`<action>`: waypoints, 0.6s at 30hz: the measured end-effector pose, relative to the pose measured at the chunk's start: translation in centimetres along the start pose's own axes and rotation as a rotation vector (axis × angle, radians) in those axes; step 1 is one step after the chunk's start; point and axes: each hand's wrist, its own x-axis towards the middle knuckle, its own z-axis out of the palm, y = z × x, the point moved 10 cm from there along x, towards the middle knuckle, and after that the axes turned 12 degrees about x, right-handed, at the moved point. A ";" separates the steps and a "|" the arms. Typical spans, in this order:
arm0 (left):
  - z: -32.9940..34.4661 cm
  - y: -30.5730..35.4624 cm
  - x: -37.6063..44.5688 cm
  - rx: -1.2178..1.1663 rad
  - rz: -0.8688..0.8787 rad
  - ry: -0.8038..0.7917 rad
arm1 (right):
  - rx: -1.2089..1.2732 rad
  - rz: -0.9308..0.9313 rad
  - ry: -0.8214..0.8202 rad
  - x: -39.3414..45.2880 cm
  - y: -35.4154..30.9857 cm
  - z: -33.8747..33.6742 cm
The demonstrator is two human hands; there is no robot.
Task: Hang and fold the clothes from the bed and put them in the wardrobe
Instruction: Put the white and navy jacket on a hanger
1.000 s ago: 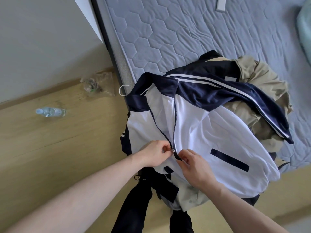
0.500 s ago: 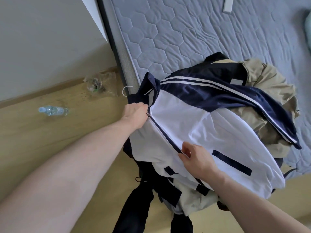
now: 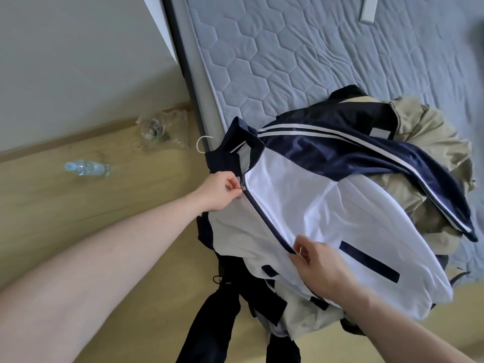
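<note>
**Two hands on jacket zip; zipper run up to collar**

Head view, the only one supplied. A white and navy jacket (image 3: 327,205) is seen lying over a heap of clothes (image 3: 429,163) at the near corner of the bed (image 3: 301,61), its hem hanging off the edge toward the wooden floor (image 3: 91,218). A white hanger hook (image 3: 203,142) is seen protruding at the collar, so the jacket is judged to be already on a hanger.

The left hand (image 3: 220,191) is recorded at the collar end, thumb and forefinger pinched on the zipper pull (image 3: 244,189). The right hand (image 3: 319,268) is recorded at the hem end, fingers curled and gripping the fabric beside the zip line.

The long axis of the jacket is observed to run from the collar, up and left, to the hem, down and right, between the two hands. The hook lies just beyond the left hand, which is the nearer; lifting by the hook is judged the next requirement.

A plastic bottle (image 3: 87,169) is noted on the floor, well apart.
</note>
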 end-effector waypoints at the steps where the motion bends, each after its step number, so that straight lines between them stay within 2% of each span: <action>1: 0.0 -0.5 0.1 -0.066 -0.040 0.009 | -0.013 -0.005 -0.014 0.0 -0.2 0.3; 5: -1.2 -2.7 0.3 -0.273 -0.174 0.103 | -0.023 0.023 -0.018 0.0 0.4 0.1; 11: -4.3 -2.0 0.7 -0.182 -0.143 0.322 | -0.037 0.046 -0.031 -0.1 1.0 0.4; 14: -6.4 -4.4 0.6 -0.300 -0.340 0.523 | -0.067 0.090 -0.052 -0.4 2.0 0.9; 16: -6.4 -6.4 0.4 -0.326 -0.453 0.507 | -0.045 0.129 -0.023 -0.5 2.8 0.7; 18: -4.4 -8.0 0.2 -0.232 -0.528 0.314 | -0.055 0.152 -0.001 -0.7 3.0 0.7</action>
